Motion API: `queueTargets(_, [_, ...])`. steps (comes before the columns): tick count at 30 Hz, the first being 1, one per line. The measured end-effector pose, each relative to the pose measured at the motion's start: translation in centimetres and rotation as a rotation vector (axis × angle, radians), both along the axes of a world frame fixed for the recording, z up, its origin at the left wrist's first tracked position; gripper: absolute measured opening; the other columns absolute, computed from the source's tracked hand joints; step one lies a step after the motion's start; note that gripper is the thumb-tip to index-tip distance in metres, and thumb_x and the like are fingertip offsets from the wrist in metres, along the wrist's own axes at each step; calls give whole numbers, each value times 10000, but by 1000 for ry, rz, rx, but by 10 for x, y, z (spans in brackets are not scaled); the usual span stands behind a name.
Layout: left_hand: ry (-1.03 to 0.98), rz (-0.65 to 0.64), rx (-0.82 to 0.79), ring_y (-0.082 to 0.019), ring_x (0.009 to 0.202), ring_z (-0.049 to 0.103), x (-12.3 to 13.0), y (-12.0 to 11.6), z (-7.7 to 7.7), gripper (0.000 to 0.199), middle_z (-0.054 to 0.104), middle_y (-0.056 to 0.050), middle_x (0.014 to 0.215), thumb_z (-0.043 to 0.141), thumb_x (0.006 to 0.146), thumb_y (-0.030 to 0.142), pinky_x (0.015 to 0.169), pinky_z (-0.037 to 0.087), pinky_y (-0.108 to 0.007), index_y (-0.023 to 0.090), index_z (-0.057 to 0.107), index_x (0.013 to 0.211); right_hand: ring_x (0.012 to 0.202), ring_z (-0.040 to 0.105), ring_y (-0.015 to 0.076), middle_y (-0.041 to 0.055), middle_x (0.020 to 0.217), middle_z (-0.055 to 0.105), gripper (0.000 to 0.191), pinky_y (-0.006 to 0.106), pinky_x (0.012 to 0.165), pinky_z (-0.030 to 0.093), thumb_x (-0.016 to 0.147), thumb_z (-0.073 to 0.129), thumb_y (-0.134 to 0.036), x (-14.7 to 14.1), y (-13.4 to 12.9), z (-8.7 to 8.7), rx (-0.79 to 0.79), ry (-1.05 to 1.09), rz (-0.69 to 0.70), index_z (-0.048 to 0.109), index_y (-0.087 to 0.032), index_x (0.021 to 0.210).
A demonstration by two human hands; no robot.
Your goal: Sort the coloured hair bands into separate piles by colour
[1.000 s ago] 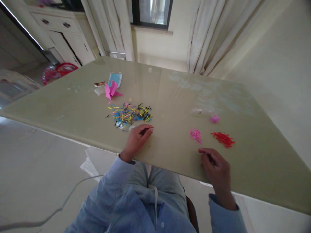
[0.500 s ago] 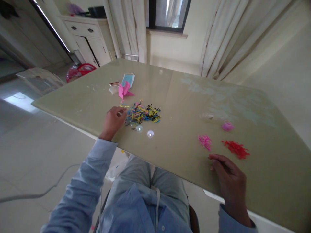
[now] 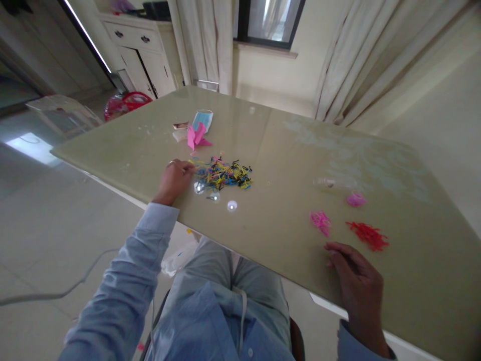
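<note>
A mixed pile of small rubber bands (image 3: 225, 173), yellow, blue, black and pink, lies left of centre on the table. At its left edge is my left hand (image 3: 175, 180), the fingertips closed together; whether a band is between them is hidden. My right hand (image 3: 356, 276) rests near the front edge with thumb and fingers pressed together, and I cannot make out anything in them. Just beyond its fingertips is a pink pile of bands (image 3: 320, 222). A red pile (image 3: 367, 235) lies to the right of that one.
Behind the mixed pile are a pink folded-paper piece (image 3: 198, 136) and a blue face mask (image 3: 203, 121). A clear plastic tube (image 3: 330, 183) and a purple-pink bundle (image 3: 355, 199) lie at the right. Bright light spots (image 3: 232, 206) reflect off the table top (image 3: 270, 240).
My left hand has turned slightly and its fingers have closed in at the pile's left edge. My right hand stays nearly still. The whole view has shifted a little.
</note>
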State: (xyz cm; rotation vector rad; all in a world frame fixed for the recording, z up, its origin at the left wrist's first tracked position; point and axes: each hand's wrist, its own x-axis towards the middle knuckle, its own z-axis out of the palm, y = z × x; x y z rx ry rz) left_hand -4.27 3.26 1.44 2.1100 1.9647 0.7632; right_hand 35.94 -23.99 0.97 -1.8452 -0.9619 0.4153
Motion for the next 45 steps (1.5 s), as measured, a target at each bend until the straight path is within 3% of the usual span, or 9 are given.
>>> queueTargets(7, [70, 1, -16, -310, 977, 635, 3, 3, 2, 249, 653, -163, 993, 551, 834, 233, 868, 509, -406, 158, 766, 937, 592, 617, 162, 58, 848, 756, 251, 274, 582, 524, 776, 721, -410, 0, -1, 1, 14, -6, 0, 772, -194, 895])
queueTargets(13, [-34, 58, 66, -306, 979, 617, 5, -10, 5, 175, 623, -164, 1061, 546, 852, 210, 870, 500, -418, 173, 715, 880, 607, 624, 168, 57, 851, 755, 247, 278, 586, 523, 782, 713, -409, -2, -1, 3, 10, -6, -8, 772, -199, 896])
queueTargets(17, [-289, 139, 80, -182, 712, 569, 13, -33, 13, 112, 628, -84, 916, 596, 839, 255, 730, 481, -333, 169, 664, 816, 609, 627, 156, 48, 869, 755, 233, 268, 595, 527, 775, 716, -394, -3, 0, 2, -7, 12, -16, 771, -203, 898])
queueTargets(21, [-866, 51, -129, -90, 484, 340, 33, -71, 30, 195, 454, 45, 586, 665, 843, 367, 478, 283, -234, 179, 619, 821, 609, 623, 153, 42, 847, 750, 231, 263, 589, 519, 773, 719, -386, -3, 0, 1, 0, 18, -16, 772, -202, 903])
queueTargets(24, [-1325, -222, -392, -50, 487, 294, 57, -102, 44, 267, 449, 50, 648, 746, 826, 386, 450, 237, -192, 170, 589, 810, 595, 612, 154, 39, 789, 737, 227, 263, 570, 503, 778, 716, -385, -4, 0, 2, 17, 8, -10, 771, -196, 891])
queueTargets(27, [-1593, -350, -697, -19, 491, 291, 86, -126, 49, 284, 524, 30, 788, 796, 809, 349, 425, 235, -156, 158, 587, 833, 575, 600, 151, 46, 801, 739, 219, 271, 558, 505, 787, 697, -383, -5, 1, 4, 33, 6, 5, 763, -191, 871])
queueTargets(32, [-1771, -432, -1046, -7, 471, 291, 134, -152, 39, 276, 528, 27, 817, 787, 826, 316, 404, 254, -142, 150, 566, 835, 566, 588, 135, 35, 800, 732, 186, 260, 554, 507, 806, 674, -356, -6, 3, 4, 70, 26, 29, 750, -196, 861])
queueTargets(36, [-1895, -457, -1262, -18, 466, 281, 156, -163, 35, 267, 494, 37, 785, 795, 789, 252, 400, 238, -149, 168, 555, 868, 564, 582, 130, 39, 818, 735, 188, 265, 553, 511, 817, 667, -359, -6, 3, 5, 81, 49, 43, 747, -197, 871])
queueTargets(45, [-1950, -560, -1484, -44, 455, 298, 174, -169, 40, 243, 447, 40, 729, 745, 771, 178, 424, 221, -187, 180, 521, 867, 553, 577, 116, 33, 816, 733, 167, 249, 532, 483, 821, 662, -328, -6, 4, 3, 122, 109, 59, 750, -195, 872])
